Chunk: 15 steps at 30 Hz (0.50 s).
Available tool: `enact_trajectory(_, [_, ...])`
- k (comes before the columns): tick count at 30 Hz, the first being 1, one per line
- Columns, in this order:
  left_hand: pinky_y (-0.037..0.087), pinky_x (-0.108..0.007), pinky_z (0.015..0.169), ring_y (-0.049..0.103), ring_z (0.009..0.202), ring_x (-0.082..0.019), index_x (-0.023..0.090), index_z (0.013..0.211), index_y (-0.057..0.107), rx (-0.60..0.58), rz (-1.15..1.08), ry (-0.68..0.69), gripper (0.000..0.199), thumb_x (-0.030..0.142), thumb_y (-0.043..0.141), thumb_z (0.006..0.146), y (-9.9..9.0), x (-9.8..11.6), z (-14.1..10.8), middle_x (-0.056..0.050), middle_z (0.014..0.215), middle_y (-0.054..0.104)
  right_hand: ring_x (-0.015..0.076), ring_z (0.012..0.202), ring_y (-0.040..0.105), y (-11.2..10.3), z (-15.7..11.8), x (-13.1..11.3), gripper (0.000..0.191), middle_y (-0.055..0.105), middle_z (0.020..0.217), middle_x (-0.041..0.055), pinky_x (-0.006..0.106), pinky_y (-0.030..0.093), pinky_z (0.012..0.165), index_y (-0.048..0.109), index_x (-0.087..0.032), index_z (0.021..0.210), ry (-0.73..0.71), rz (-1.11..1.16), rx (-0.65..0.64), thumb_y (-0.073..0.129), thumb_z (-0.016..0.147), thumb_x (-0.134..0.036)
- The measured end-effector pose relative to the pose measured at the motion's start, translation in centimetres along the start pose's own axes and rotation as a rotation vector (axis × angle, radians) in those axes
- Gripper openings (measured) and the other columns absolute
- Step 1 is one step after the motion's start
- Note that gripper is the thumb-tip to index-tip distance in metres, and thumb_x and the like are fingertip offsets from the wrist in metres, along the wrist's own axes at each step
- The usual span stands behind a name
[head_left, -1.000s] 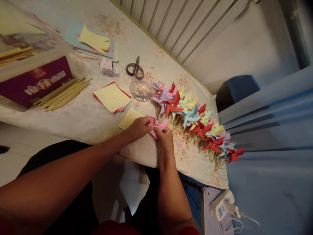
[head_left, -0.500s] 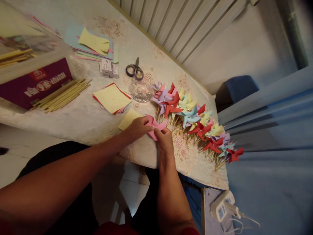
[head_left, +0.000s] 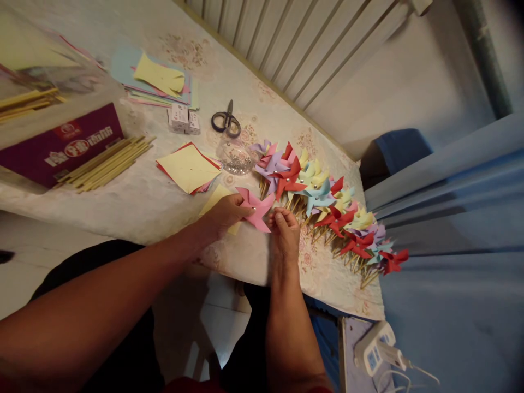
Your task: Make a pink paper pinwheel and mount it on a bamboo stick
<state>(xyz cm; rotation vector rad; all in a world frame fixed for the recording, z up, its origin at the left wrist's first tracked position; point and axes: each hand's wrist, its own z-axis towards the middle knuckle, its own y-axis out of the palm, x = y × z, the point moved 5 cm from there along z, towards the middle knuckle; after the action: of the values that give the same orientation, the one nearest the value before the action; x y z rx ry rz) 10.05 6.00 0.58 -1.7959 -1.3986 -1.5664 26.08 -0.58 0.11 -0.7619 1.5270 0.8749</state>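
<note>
Your left hand (head_left: 224, 213) clamps the pink paper pinwheel (head_left: 258, 212) at its left side, near the front edge of the table (head_left: 243, 262). The blades spread toward your right hand (head_left: 285, 234), just beside; whether its curled fingers pinch something, I cannot tell.

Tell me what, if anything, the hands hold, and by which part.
The left hand pinches a pink paper pinwheel by its left side, near the centre; whether the right hand holds anything is unclear.
</note>
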Motion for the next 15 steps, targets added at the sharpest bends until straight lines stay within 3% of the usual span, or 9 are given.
enact_trajectory(9, [0.024, -0.023, 0.052, 0.032, 0.05, -0.006, 0.017, 0.067, 0.049, -0.023, 0.012, -0.026, 0.016, 0.023, 0.064, 0.065, -0.2, -0.4, 0.3, 0.006, 0.056, 0.043, 0.0109, 0.065, 0.056, -0.4, -0.3, -2.1, 0.028, 0.066, 0.076, -0.0021, 0.025, 0.046, 0.065, 0.068, -0.023, 0.099, -0.21, -0.072, -0.073, 0.076, 0.074, -0.034])
enact_trajectory(15, [0.035, -0.023, 0.056, 0.045, 0.056, -0.009, 0.017, 0.071, 0.054, -0.108, 0.101, 0.01, 0.016, 0.025, 0.066, 0.063, -0.6, -1.1, 1.1, 0.004, 0.062, 0.051, 0.0139, 0.069, 0.061, 0.1, -1.3, -3.0, 0.031, 0.066, 0.081, -0.0019, 0.03, 0.052, 0.072, 0.07, -0.027, 0.107, -0.18, -0.293, -0.222, 0.073, 0.076, -0.028])
